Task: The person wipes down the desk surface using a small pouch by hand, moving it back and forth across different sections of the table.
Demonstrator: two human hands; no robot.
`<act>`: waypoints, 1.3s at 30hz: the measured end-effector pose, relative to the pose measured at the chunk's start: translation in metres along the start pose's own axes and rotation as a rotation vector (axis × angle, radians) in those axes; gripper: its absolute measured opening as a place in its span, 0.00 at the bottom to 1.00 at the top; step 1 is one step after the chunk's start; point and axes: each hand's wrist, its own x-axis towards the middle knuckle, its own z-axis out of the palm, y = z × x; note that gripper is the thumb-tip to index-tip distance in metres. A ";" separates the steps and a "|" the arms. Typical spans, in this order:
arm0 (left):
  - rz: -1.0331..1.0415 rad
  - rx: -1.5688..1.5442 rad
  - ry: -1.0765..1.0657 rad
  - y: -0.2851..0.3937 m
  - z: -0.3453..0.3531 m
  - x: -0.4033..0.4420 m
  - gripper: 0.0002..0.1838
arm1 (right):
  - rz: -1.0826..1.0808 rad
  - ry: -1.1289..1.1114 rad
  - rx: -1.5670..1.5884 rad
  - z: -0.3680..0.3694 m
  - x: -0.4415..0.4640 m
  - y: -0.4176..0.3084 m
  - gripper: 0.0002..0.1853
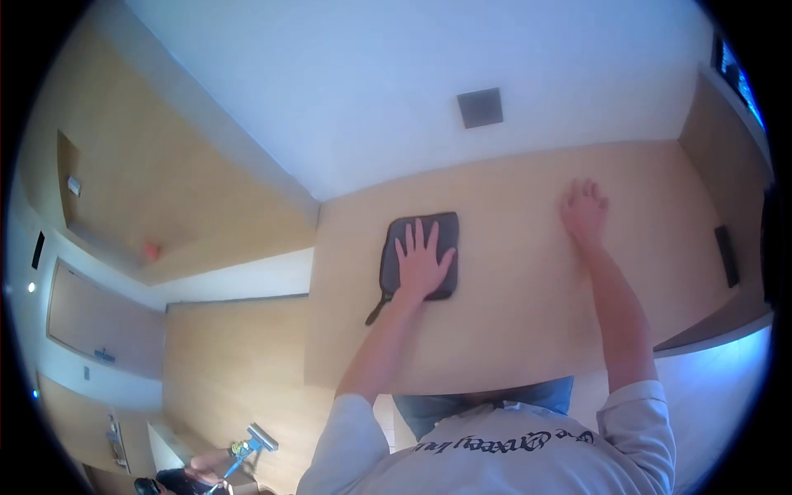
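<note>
Flat on the wooden tabletop (511,322) lies a dark rectangular pouch (446,235) with rounded corners and a short strap at its lower left corner. My left hand (422,262) rests palm down on top of it, fingers spread, covering much of its middle. Farther right, my right hand (585,213) touches the bare tabletop, apart from the pouch. Its fingers are slightly bent and separated, with nothing visible in them.
A white wall with a dark square plate (480,108) rises behind the table. On the right stands a wooden side panel with a black bar (726,256). At lower left, another person (198,472) holds a blue tool with a wide head (262,437).
</note>
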 end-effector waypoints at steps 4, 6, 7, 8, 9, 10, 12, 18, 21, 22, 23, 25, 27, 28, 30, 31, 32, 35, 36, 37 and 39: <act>-0.046 -0.037 0.002 0.004 0.004 0.059 0.37 | -0.010 -0.006 -0.047 -0.005 0.000 0.015 0.27; -0.122 0.011 0.000 0.006 0.006 0.082 0.37 | 0.000 -0.018 -0.053 -0.005 0.000 0.019 0.28; -0.128 0.012 -0.005 0.007 0.006 0.093 0.37 | 0.000 -0.029 -0.057 -0.012 0.001 0.022 0.28; -0.125 0.000 0.001 0.003 0.006 0.104 0.37 | 0.007 -0.009 -0.073 -0.017 -0.001 0.023 0.28; -0.132 -0.005 0.003 0.002 0.008 0.113 0.36 | 0.008 -0.019 -0.067 -0.025 -0.004 0.023 0.28; -0.141 -0.005 0.006 0.005 0.004 0.120 0.36 | 0.007 -0.030 -0.055 -0.030 -0.004 0.025 0.29; -0.149 -0.012 0.005 0.011 0.000 0.127 0.36 | 0.013 -0.001 -0.030 -0.029 0.001 0.029 0.29; -0.115 0.003 0.018 0.019 0.007 0.089 0.35 | -0.022 0.054 0.015 -0.011 0.003 0.024 0.28; -0.013 -0.010 0.042 0.030 0.006 0.035 0.35 | -0.044 0.077 0.028 -0.003 0.007 0.020 0.27; 0.044 -0.023 0.053 0.034 0.004 0.013 0.36 | -0.055 0.095 0.031 0.002 0.008 0.018 0.27; 0.070 -0.016 0.046 0.040 -0.001 -0.012 0.36 | -0.060 0.091 0.035 0.005 0.011 0.017 0.27; 0.093 -0.027 0.018 0.054 -0.022 -0.061 0.36 | -0.040 0.066 0.044 0.010 0.016 0.013 0.27; 0.082 -0.054 -0.026 0.067 -0.040 -0.104 0.36 | -0.034 0.053 0.048 0.009 0.016 0.011 0.28; 0.071 -0.062 -0.049 0.071 -0.045 -0.120 0.36 | -0.026 0.035 0.048 0.008 0.016 0.010 0.28; 0.045 -0.070 -0.065 0.082 -0.057 -0.145 0.36 | -0.017 0.026 0.030 0.010 0.017 0.009 0.28; 0.018 -0.078 -0.081 0.084 -0.058 -0.151 0.36 | -0.009 0.018 0.012 0.013 0.018 0.008 0.28; 0.019 -0.068 -0.083 0.084 -0.056 -0.152 0.36 | -0.006 0.014 0.022 0.018 0.019 0.006 0.28; -0.003 -0.073 -0.049 0.089 -0.055 -0.150 0.35 | -0.004 0.036 0.027 0.018 0.018 0.008 0.28; -0.002 -0.068 -0.053 0.088 -0.056 -0.147 0.35 | -0.005 0.043 0.028 0.017 0.018 0.008 0.28; 0.025 -0.076 -0.063 0.086 -0.054 -0.143 0.37 | -0.008 0.051 0.028 0.016 0.018 0.008 0.28; 0.081 -0.078 -0.076 0.078 -0.047 -0.131 0.39 | -0.013 0.059 0.038 0.015 0.017 0.009 0.28</act>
